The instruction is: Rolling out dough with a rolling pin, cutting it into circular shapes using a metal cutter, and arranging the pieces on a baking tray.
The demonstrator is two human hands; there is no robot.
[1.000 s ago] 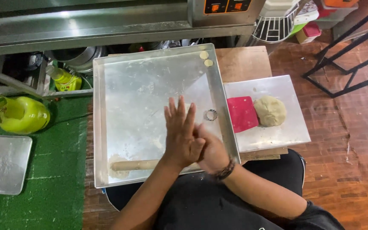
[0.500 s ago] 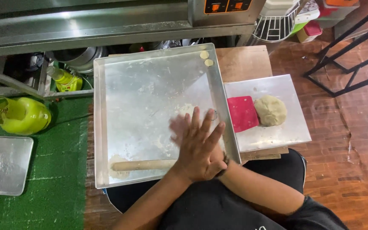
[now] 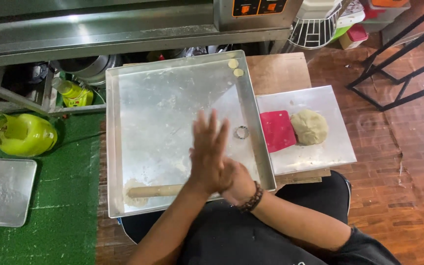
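Hands (image 3: 219, 164) have slid back over floured steel tray (image 3: 172, 98).

You have the big tray (image 3: 138, 98) in the frame's centre, with the rolling pin (image 3: 155, 191) in its lower left, the ring cutter (image 3: 241, 132) near its right wall. Right of it, the small tray (image 3: 320, 157) carries the scraper (image 3: 277, 131) and dough ball (image 3: 309, 126).

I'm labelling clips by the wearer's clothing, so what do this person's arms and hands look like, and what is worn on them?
Both forearms are bare, with no gloves on the left hand or the right hand. A dark beaded bracelet circles the right wrist. A black short sleeve shows on the right upper arm. No rings can be made out.
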